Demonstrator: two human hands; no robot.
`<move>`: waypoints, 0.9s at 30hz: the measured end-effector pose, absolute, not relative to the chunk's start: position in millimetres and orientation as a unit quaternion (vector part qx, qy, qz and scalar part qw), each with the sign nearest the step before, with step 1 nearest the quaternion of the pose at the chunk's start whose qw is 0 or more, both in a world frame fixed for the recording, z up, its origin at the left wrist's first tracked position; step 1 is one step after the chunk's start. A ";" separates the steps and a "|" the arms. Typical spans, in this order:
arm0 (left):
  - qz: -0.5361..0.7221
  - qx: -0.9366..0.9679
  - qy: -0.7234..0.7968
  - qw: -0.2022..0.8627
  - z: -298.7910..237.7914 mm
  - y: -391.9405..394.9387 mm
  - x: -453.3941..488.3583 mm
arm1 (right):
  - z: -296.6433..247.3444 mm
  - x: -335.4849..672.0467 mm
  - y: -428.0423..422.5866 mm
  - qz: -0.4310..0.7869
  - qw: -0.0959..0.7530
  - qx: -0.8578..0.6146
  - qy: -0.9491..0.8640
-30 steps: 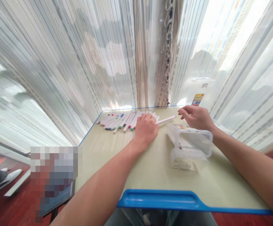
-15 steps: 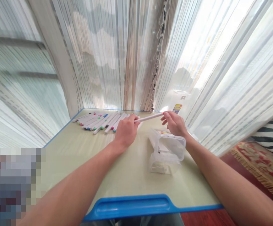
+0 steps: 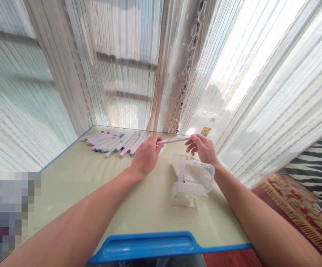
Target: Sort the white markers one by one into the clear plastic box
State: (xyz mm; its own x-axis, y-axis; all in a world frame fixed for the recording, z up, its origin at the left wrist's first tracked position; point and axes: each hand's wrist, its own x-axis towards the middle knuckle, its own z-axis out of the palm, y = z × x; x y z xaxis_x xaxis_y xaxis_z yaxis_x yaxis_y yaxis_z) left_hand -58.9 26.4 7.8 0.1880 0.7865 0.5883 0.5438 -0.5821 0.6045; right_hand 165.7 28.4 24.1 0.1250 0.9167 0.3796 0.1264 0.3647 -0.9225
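A white marker pen [image 3: 174, 140] is stretched between my two hands, roughly level above the table. My left hand [image 3: 147, 154] is closed on its left end. My right hand [image 3: 202, 147] pinches the right end with thumb and forefinger, the other fingers curled below. To the left of my left hand lies a spread of several white markers [image 3: 113, 144] with coloured ends. A clear plastic case [image 3: 195, 176] lies with its open end toward me, below my right hand, its lid [image 3: 190, 196] folded out in front.
The pale green table [image 3: 138, 207] has a blue rim with a moulded tray [image 3: 149, 244] at the near edge. Behind my right hand stands another clear container [image 3: 206, 124] with a yellow label. Striped curtains [image 3: 127, 78] hang along the far edge.
The view has shifted slightly, so the table things appear a little further left. The marker stays in both hands and looks more level, with lettering now showing on it.
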 end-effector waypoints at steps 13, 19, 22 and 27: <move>0.565 0.667 0.385 0.296 6.3 28.9 -58.1 | 34.8 160.0 22.8 0.431 0.648 -0.385 -0.497; 0.588 0.649 0.391 0.283 10.0 27.9 -61.2 | 35.5 156.4 17.6 0.431 0.628 -0.385 -0.522; 0.583 0.650 0.406 0.269 13.3 26.0 -61.1 | 34.4 154.6 16.8 0.421 0.625 -0.386 -0.532; 0.585 0.655 0.402 0.259 15.8 22.1 -59.6 | 33.3 153.1 17.1 0.413 0.619 -0.381 -0.548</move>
